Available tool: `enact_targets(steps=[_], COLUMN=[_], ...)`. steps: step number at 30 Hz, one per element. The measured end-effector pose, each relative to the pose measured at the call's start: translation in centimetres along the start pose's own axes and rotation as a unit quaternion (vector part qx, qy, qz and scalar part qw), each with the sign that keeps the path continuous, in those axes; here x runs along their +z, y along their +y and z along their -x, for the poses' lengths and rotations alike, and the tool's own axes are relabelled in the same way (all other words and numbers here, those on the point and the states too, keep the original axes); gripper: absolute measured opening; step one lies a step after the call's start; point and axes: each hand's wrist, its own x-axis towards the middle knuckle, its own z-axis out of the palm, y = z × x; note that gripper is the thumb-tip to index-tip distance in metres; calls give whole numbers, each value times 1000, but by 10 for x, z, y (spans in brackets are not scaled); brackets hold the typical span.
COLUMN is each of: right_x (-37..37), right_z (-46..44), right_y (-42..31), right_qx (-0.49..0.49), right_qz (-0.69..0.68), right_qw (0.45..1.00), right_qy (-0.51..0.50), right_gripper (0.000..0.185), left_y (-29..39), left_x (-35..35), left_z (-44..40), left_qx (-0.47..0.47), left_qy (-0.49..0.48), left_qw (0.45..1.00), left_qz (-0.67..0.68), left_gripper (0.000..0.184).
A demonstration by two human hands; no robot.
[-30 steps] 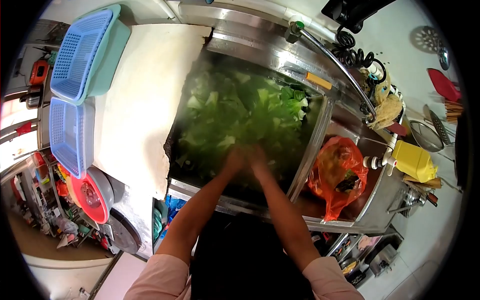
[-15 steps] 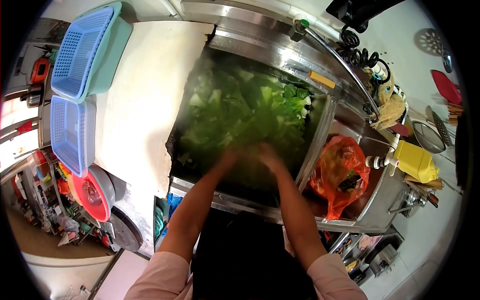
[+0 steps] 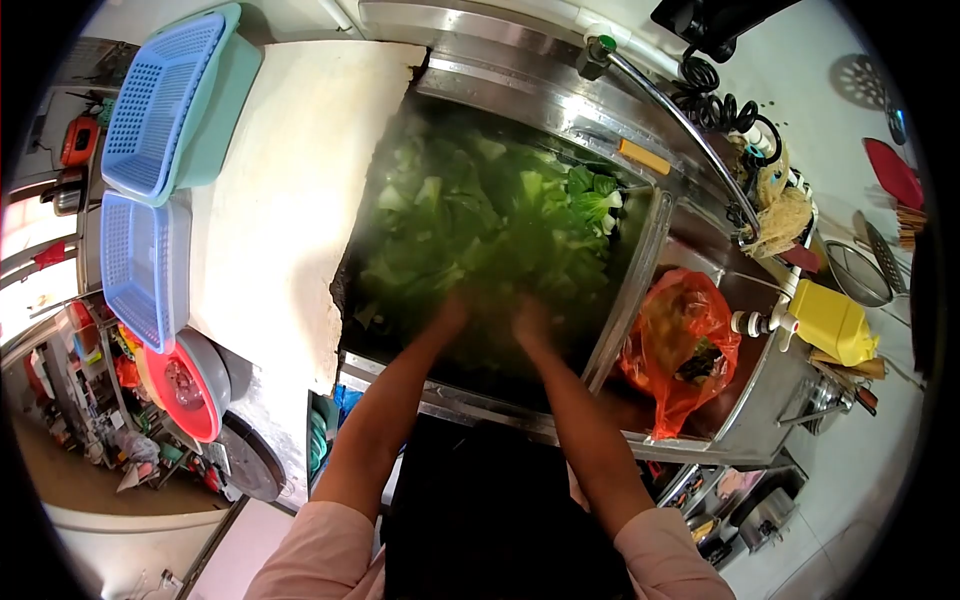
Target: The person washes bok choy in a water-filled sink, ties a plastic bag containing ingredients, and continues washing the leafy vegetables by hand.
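A deep metal sink [image 3: 640,265] holds murky green water full of leafy greens [image 3: 470,215], with pale stems and dark leaves. One bunch of bok choy [image 3: 598,200] pokes above the surface at the far right corner. Both of my hands are dipped in the water near the sink's front side, beside the greens. Only the wrist end of my left hand [image 3: 450,318] shows, its fingers lost in the cloudy water. My right hand [image 3: 530,322] is likewise sunk past the knuckles. Whether either one grips any leaves is hidden.
A red plastic bag [image 3: 680,340] lies in the smaller basin on the right. Above it arches a metal faucet [image 3: 690,125]. A pale board [image 3: 280,200] covers the left counter, beside blue baskets [image 3: 165,110]. An orange-yellow bar [image 3: 643,156] rests on the sink's back ledge.
My right hand has shifted slightly left and down in the water, and its fingers show less. My left hand has moved only a little.
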Motion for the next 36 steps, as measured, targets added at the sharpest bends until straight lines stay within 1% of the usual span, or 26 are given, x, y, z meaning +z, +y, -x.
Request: enact_targets(steps=[1,3,4,5,6,7,8,9,10,11,12,13,14,16,17,19,20,22,24,26,28,29,31,32,35,36], right_x=[5,11,7,1,-6,-27,-19,-10,-26,-60,-80,-75,-71,-70,-63,-44,-44,-59,-67,-67,-68,-65,-52,-48,-24,-9], right_z=[-1,-5,-12,-13,-14,-12,-13,-13,-14,-16,-23,-34,-38,-41,-42,-45,-44,-40,-36,-36,-43,-43,-43,-44,-44,-45], right_y=[5,16,14,14,12,-1,21,46,21,-34,-68,-65,-62,-66,-57,-36,-31,-40,-38,-36,-44,-49,-46,-42,-13,12], right_qx=[17,82,129,157,188,198,205,214,247,280,312,261,247,219,221,226,216,190,152,175,260,219,133,137,157,167], right_qz=[10,10,0,-56,-109,-209,-312,-410,-409,-408,-406,-387,-368,-327,-349,-392,-371,-341,-333,-401,-519,-463,-342,-339,-306,-281], right_qw=[1000,994,984,975,960,941,911,868,860,850,839,861,871,888,882,868,879,896,905,867,766,811,883,886,902,912], right_qy=[-10,-71,-122,-150,-175,-177,-177,-178,-181,-183,-185,-201,-213,-236,-225,-205,-208,-213,-216,-239,-274,-282,-292,-287,-261,-246], right_gripper=[21,25,29,34,40,46,50,54,60,67,74,74,69,58,53,43,43,42,41,41,43,45,48,49,56,59], left_y=[-11,-24,-12,0,33,83,116,122,127,129,133,137,141,94,77,99,112,71,68,75,86,92,113,123,120,131], left_x=[-3,-5,-6,-6,-8,-14,-17,-16,-15,-12,-10,-8,-8,-1,1,-3,-5,-7,-10,-12,-18,-20,-24,-25,-24,-25], left_z=[-3,-7,-8,-8,-1,12,20,20,18,19,21,23,23,10,5,11,15,4,4,12,12,12,16,18,21,23], left_qx=[18,12,-12,-35,-57,-78,-100,-136,-173,-209,-204,-199,-193,-120,-82,-115,-132,-134,-112,-67,-71,-73,-112,-131,-176,-169], left_qy=[-22,-56,-67,-79,-78,-76,-74,-78,-82,-87,-82,-78,-73,-63,-57,-28,-15,-34,-29,1,-51,-77,-86,-90,-45,-30], left_qw=[1000,998,998,996,994,991,987,977,964,949,948,948,948,986,995,993,990,989,990,993,992,990,987,985,967,970], left_qz=[-13,-9,9,27,53,79,104,144,183,221,228,235,241,94,19,-17,-35,42,85,94,93,91,76,69,176,172], left_gripper=[36,38,40,42,43,44,45,47,48,49,47,44,42,38,37,34,32,34,35,35,37,39,40,41,46,48])
